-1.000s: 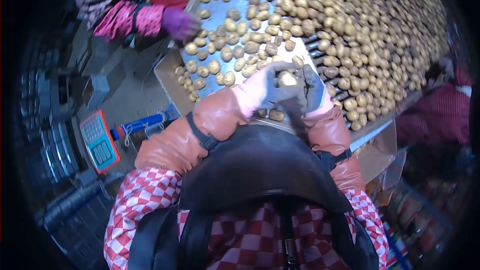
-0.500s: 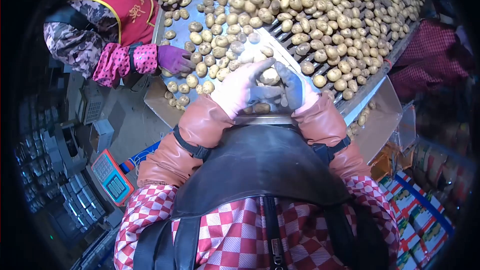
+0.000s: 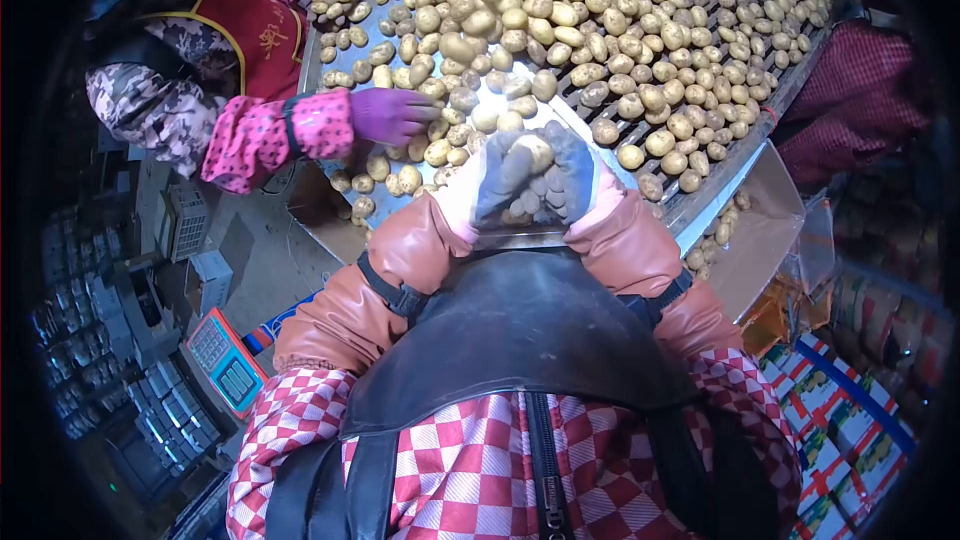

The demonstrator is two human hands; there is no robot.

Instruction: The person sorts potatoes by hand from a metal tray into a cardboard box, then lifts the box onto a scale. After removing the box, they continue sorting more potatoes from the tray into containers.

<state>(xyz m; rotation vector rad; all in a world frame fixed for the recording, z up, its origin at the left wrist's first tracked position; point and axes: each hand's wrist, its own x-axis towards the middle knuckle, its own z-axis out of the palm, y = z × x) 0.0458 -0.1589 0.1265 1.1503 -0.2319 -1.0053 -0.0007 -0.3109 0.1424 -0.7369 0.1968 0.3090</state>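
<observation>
Both my hands wear grey gloves and are close together at the near edge of the sorting table. A pale potato (image 3: 536, 150) sits at the top between them. Curled around it from the left are the fingers of my left hand (image 3: 500, 178). From the other side, my right hand (image 3: 570, 172) closes in with bent fingers against the same potato. Whether more potatoes lie under the fingers is hard to make out. Several loose potatoes (image 3: 437, 152) lie on the metal surface to the left of my hands.
A large heap of potatoes (image 3: 660, 30) covers the slatted rack beyond. At the left, a co-worker's purple-gloved hand (image 3: 392, 116) reaches over the table. Cardboard boxes (image 3: 755, 205) stand below the right edge, and a red scale (image 3: 225, 362) is at lower left.
My hands have drawn closer together, with fingers now curled upward around the potato. The co-worker's purple glove has moved right, over the potatoes. Some potatoes in the heap's middle are blurred by motion.
</observation>
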